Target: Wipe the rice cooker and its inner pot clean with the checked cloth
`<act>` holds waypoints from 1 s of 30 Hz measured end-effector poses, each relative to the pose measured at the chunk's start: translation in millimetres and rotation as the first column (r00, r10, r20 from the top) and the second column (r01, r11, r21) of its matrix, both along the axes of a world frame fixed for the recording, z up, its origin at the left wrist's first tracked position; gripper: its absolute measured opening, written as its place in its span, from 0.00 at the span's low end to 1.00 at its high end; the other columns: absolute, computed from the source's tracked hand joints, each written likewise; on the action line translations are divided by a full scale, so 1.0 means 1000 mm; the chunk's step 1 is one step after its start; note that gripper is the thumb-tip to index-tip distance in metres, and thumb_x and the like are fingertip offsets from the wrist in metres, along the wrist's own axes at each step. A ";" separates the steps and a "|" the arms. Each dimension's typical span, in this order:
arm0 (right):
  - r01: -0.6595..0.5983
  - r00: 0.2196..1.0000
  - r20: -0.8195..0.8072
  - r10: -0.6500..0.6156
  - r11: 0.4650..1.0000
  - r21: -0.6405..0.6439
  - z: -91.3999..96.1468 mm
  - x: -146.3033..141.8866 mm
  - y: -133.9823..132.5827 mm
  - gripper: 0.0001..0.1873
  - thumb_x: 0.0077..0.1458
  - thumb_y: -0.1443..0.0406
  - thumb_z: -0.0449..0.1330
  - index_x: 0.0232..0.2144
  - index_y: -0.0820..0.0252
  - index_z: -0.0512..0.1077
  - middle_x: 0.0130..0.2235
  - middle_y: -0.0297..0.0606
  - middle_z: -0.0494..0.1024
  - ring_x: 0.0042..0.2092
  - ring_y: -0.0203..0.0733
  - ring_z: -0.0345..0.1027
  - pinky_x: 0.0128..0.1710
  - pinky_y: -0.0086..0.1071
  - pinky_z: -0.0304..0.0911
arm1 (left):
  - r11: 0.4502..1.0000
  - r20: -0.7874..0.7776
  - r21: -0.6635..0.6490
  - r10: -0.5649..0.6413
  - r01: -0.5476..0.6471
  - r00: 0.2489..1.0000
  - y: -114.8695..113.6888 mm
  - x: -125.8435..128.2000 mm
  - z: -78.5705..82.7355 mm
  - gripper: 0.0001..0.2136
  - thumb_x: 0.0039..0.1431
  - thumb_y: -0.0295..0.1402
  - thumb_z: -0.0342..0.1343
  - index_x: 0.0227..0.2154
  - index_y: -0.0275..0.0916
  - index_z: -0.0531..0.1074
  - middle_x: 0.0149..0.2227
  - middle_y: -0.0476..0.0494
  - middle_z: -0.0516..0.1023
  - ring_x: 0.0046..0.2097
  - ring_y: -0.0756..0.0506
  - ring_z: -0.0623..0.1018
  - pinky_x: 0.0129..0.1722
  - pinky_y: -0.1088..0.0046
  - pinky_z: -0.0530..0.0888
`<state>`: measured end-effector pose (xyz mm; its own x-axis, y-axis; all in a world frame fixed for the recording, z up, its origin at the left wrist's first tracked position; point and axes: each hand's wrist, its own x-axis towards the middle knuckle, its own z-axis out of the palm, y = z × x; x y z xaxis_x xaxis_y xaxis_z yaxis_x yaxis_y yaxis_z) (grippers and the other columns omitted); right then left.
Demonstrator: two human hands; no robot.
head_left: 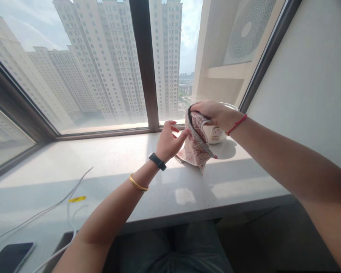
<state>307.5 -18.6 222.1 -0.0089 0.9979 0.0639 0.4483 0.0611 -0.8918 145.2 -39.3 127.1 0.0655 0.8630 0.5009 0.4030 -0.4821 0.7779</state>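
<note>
A pink patterned cloth (195, 146) hangs above the white sill (108, 163), its lower end touching the surface. My right hand (216, 113) pinches its top edge from above; a red string circles that wrist. My left hand (168, 141) grips the cloth's left edge with thumb and fingers. A black watch and a gold bangle sit on the left forearm.
A white rice cooker (216, 132) stands behind the cloth by the right wall. White cables (71, 197) with a yellow tag trail over the sill's left part, near a dark phone (10, 258) at the bottom left. Big window panes with a dark frame run behind.
</note>
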 end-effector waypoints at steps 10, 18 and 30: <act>-0.195 0.862 0.500 0.083 0.965 0.176 0.013 -0.015 -0.016 0.06 0.42 0.74 0.67 0.26 0.61 0.78 0.20 0.32 0.71 0.23 0.33 0.63 0.21 0.26 0.53 | 0.979 -0.230 -0.107 0.144 -0.173 0.962 0.003 -0.026 -0.013 0.19 0.50 0.30 0.59 0.46 0.39 0.65 0.43 0.41 0.77 0.37 0.44 0.77 0.35 0.67 0.71; -0.289 0.675 0.729 0.112 0.950 0.122 0.039 0.015 0.021 0.11 0.41 0.71 0.73 0.31 0.59 0.80 0.25 0.31 0.75 0.27 0.35 0.66 0.28 0.27 0.59 | 0.949 -0.627 -0.281 -0.070 -0.141 0.776 0.027 -0.083 -0.038 0.11 0.55 0.38 0.56 0.22 0.39 0.73 0.25 0.44 0.77 0.28 0.44 0.76 0.26 0.70 0.68; -0.095 0.703 0.616 -0.356 0.811 0.577 0.034 0.031 0.086 0.05 0.59 0.71 0.60 0.39 0.65 0.73 0.42 0.38 0.73 0.44 0.32 0.62 0.45 0.27 0.56 | 0.886 -0.535 0.227 0.460 -0.404 0.709 0.097 -0.184 0.082 0.13 0.64 0.38 0.55 0.42 0.36 0.79 0.39 0.46 0.79 0.50 0.38 0.77 0.55 0.55 0.71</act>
